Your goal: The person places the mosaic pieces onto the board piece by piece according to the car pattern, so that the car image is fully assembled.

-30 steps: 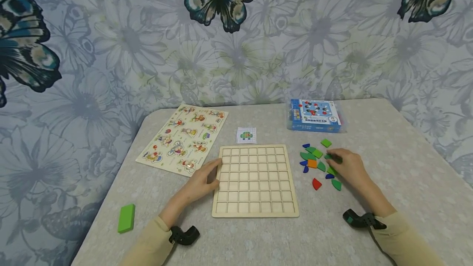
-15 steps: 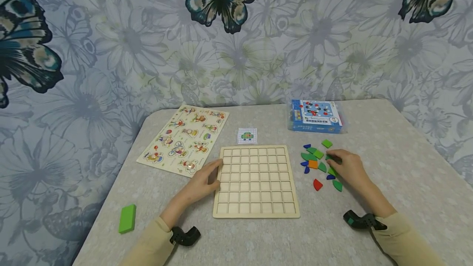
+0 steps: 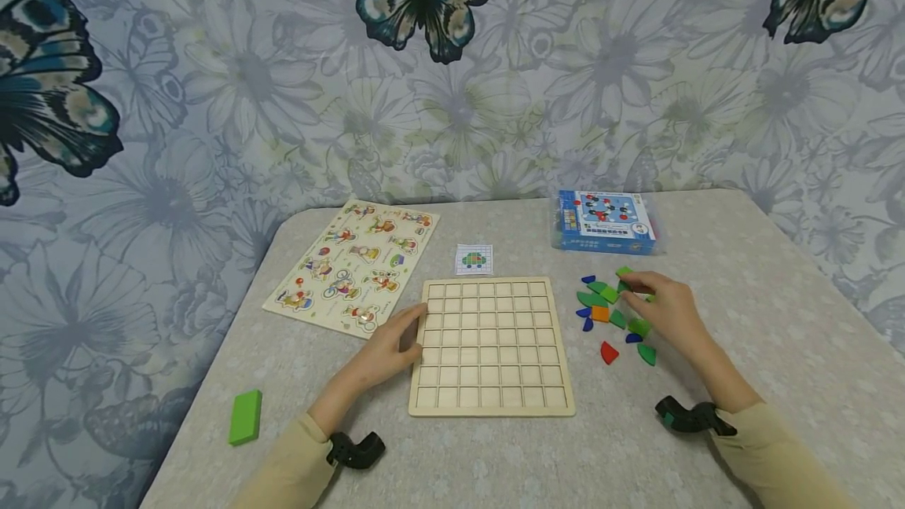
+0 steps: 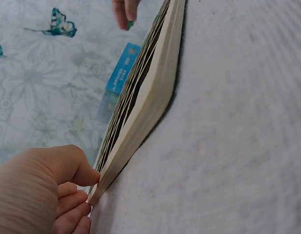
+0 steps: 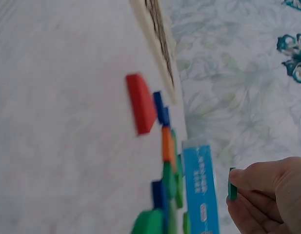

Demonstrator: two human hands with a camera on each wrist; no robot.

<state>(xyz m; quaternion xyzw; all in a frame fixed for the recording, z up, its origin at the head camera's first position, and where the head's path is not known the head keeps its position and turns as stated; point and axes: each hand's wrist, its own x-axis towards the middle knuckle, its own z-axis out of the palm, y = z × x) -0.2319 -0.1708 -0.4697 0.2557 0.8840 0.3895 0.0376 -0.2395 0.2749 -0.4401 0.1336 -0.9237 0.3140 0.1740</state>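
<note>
A wooden grid board (image 3: 491, 348) lies flat mid-table, all its cells bare. My left hand (image 3: 392, 344) holds its left edge, thumb on top; in the left wrist view the fingers (image 4: 67, 195) curl against the board's rim (image 4: 140, 107). Right of the board lies a scatter of small coloured pieces (image 3: 601, 313): green, blue, an orange square (image 3: 599, 313) and a red one (image 3: 607, 353). My right hand (image 3: 654, 305) hovers over them and pinches a small dark green piece (image 5: 231, 184) at its fingertips, lifted off the table.
A picture peg puzzle (image 3: 353, 265) lies at the back left. A small pattern card (image 3: 473, 259) sits behind the board, and a blue box (image 3: 604, 222) behind the pieces. A green block (image 3: 245, 417) lies near the table's left front edge. A patterned cloth hangs behind.
My right hand has risen from the pile and shifted slightly away, with the dark green piece pinched in it. The left hand and board have not moved.
</note>
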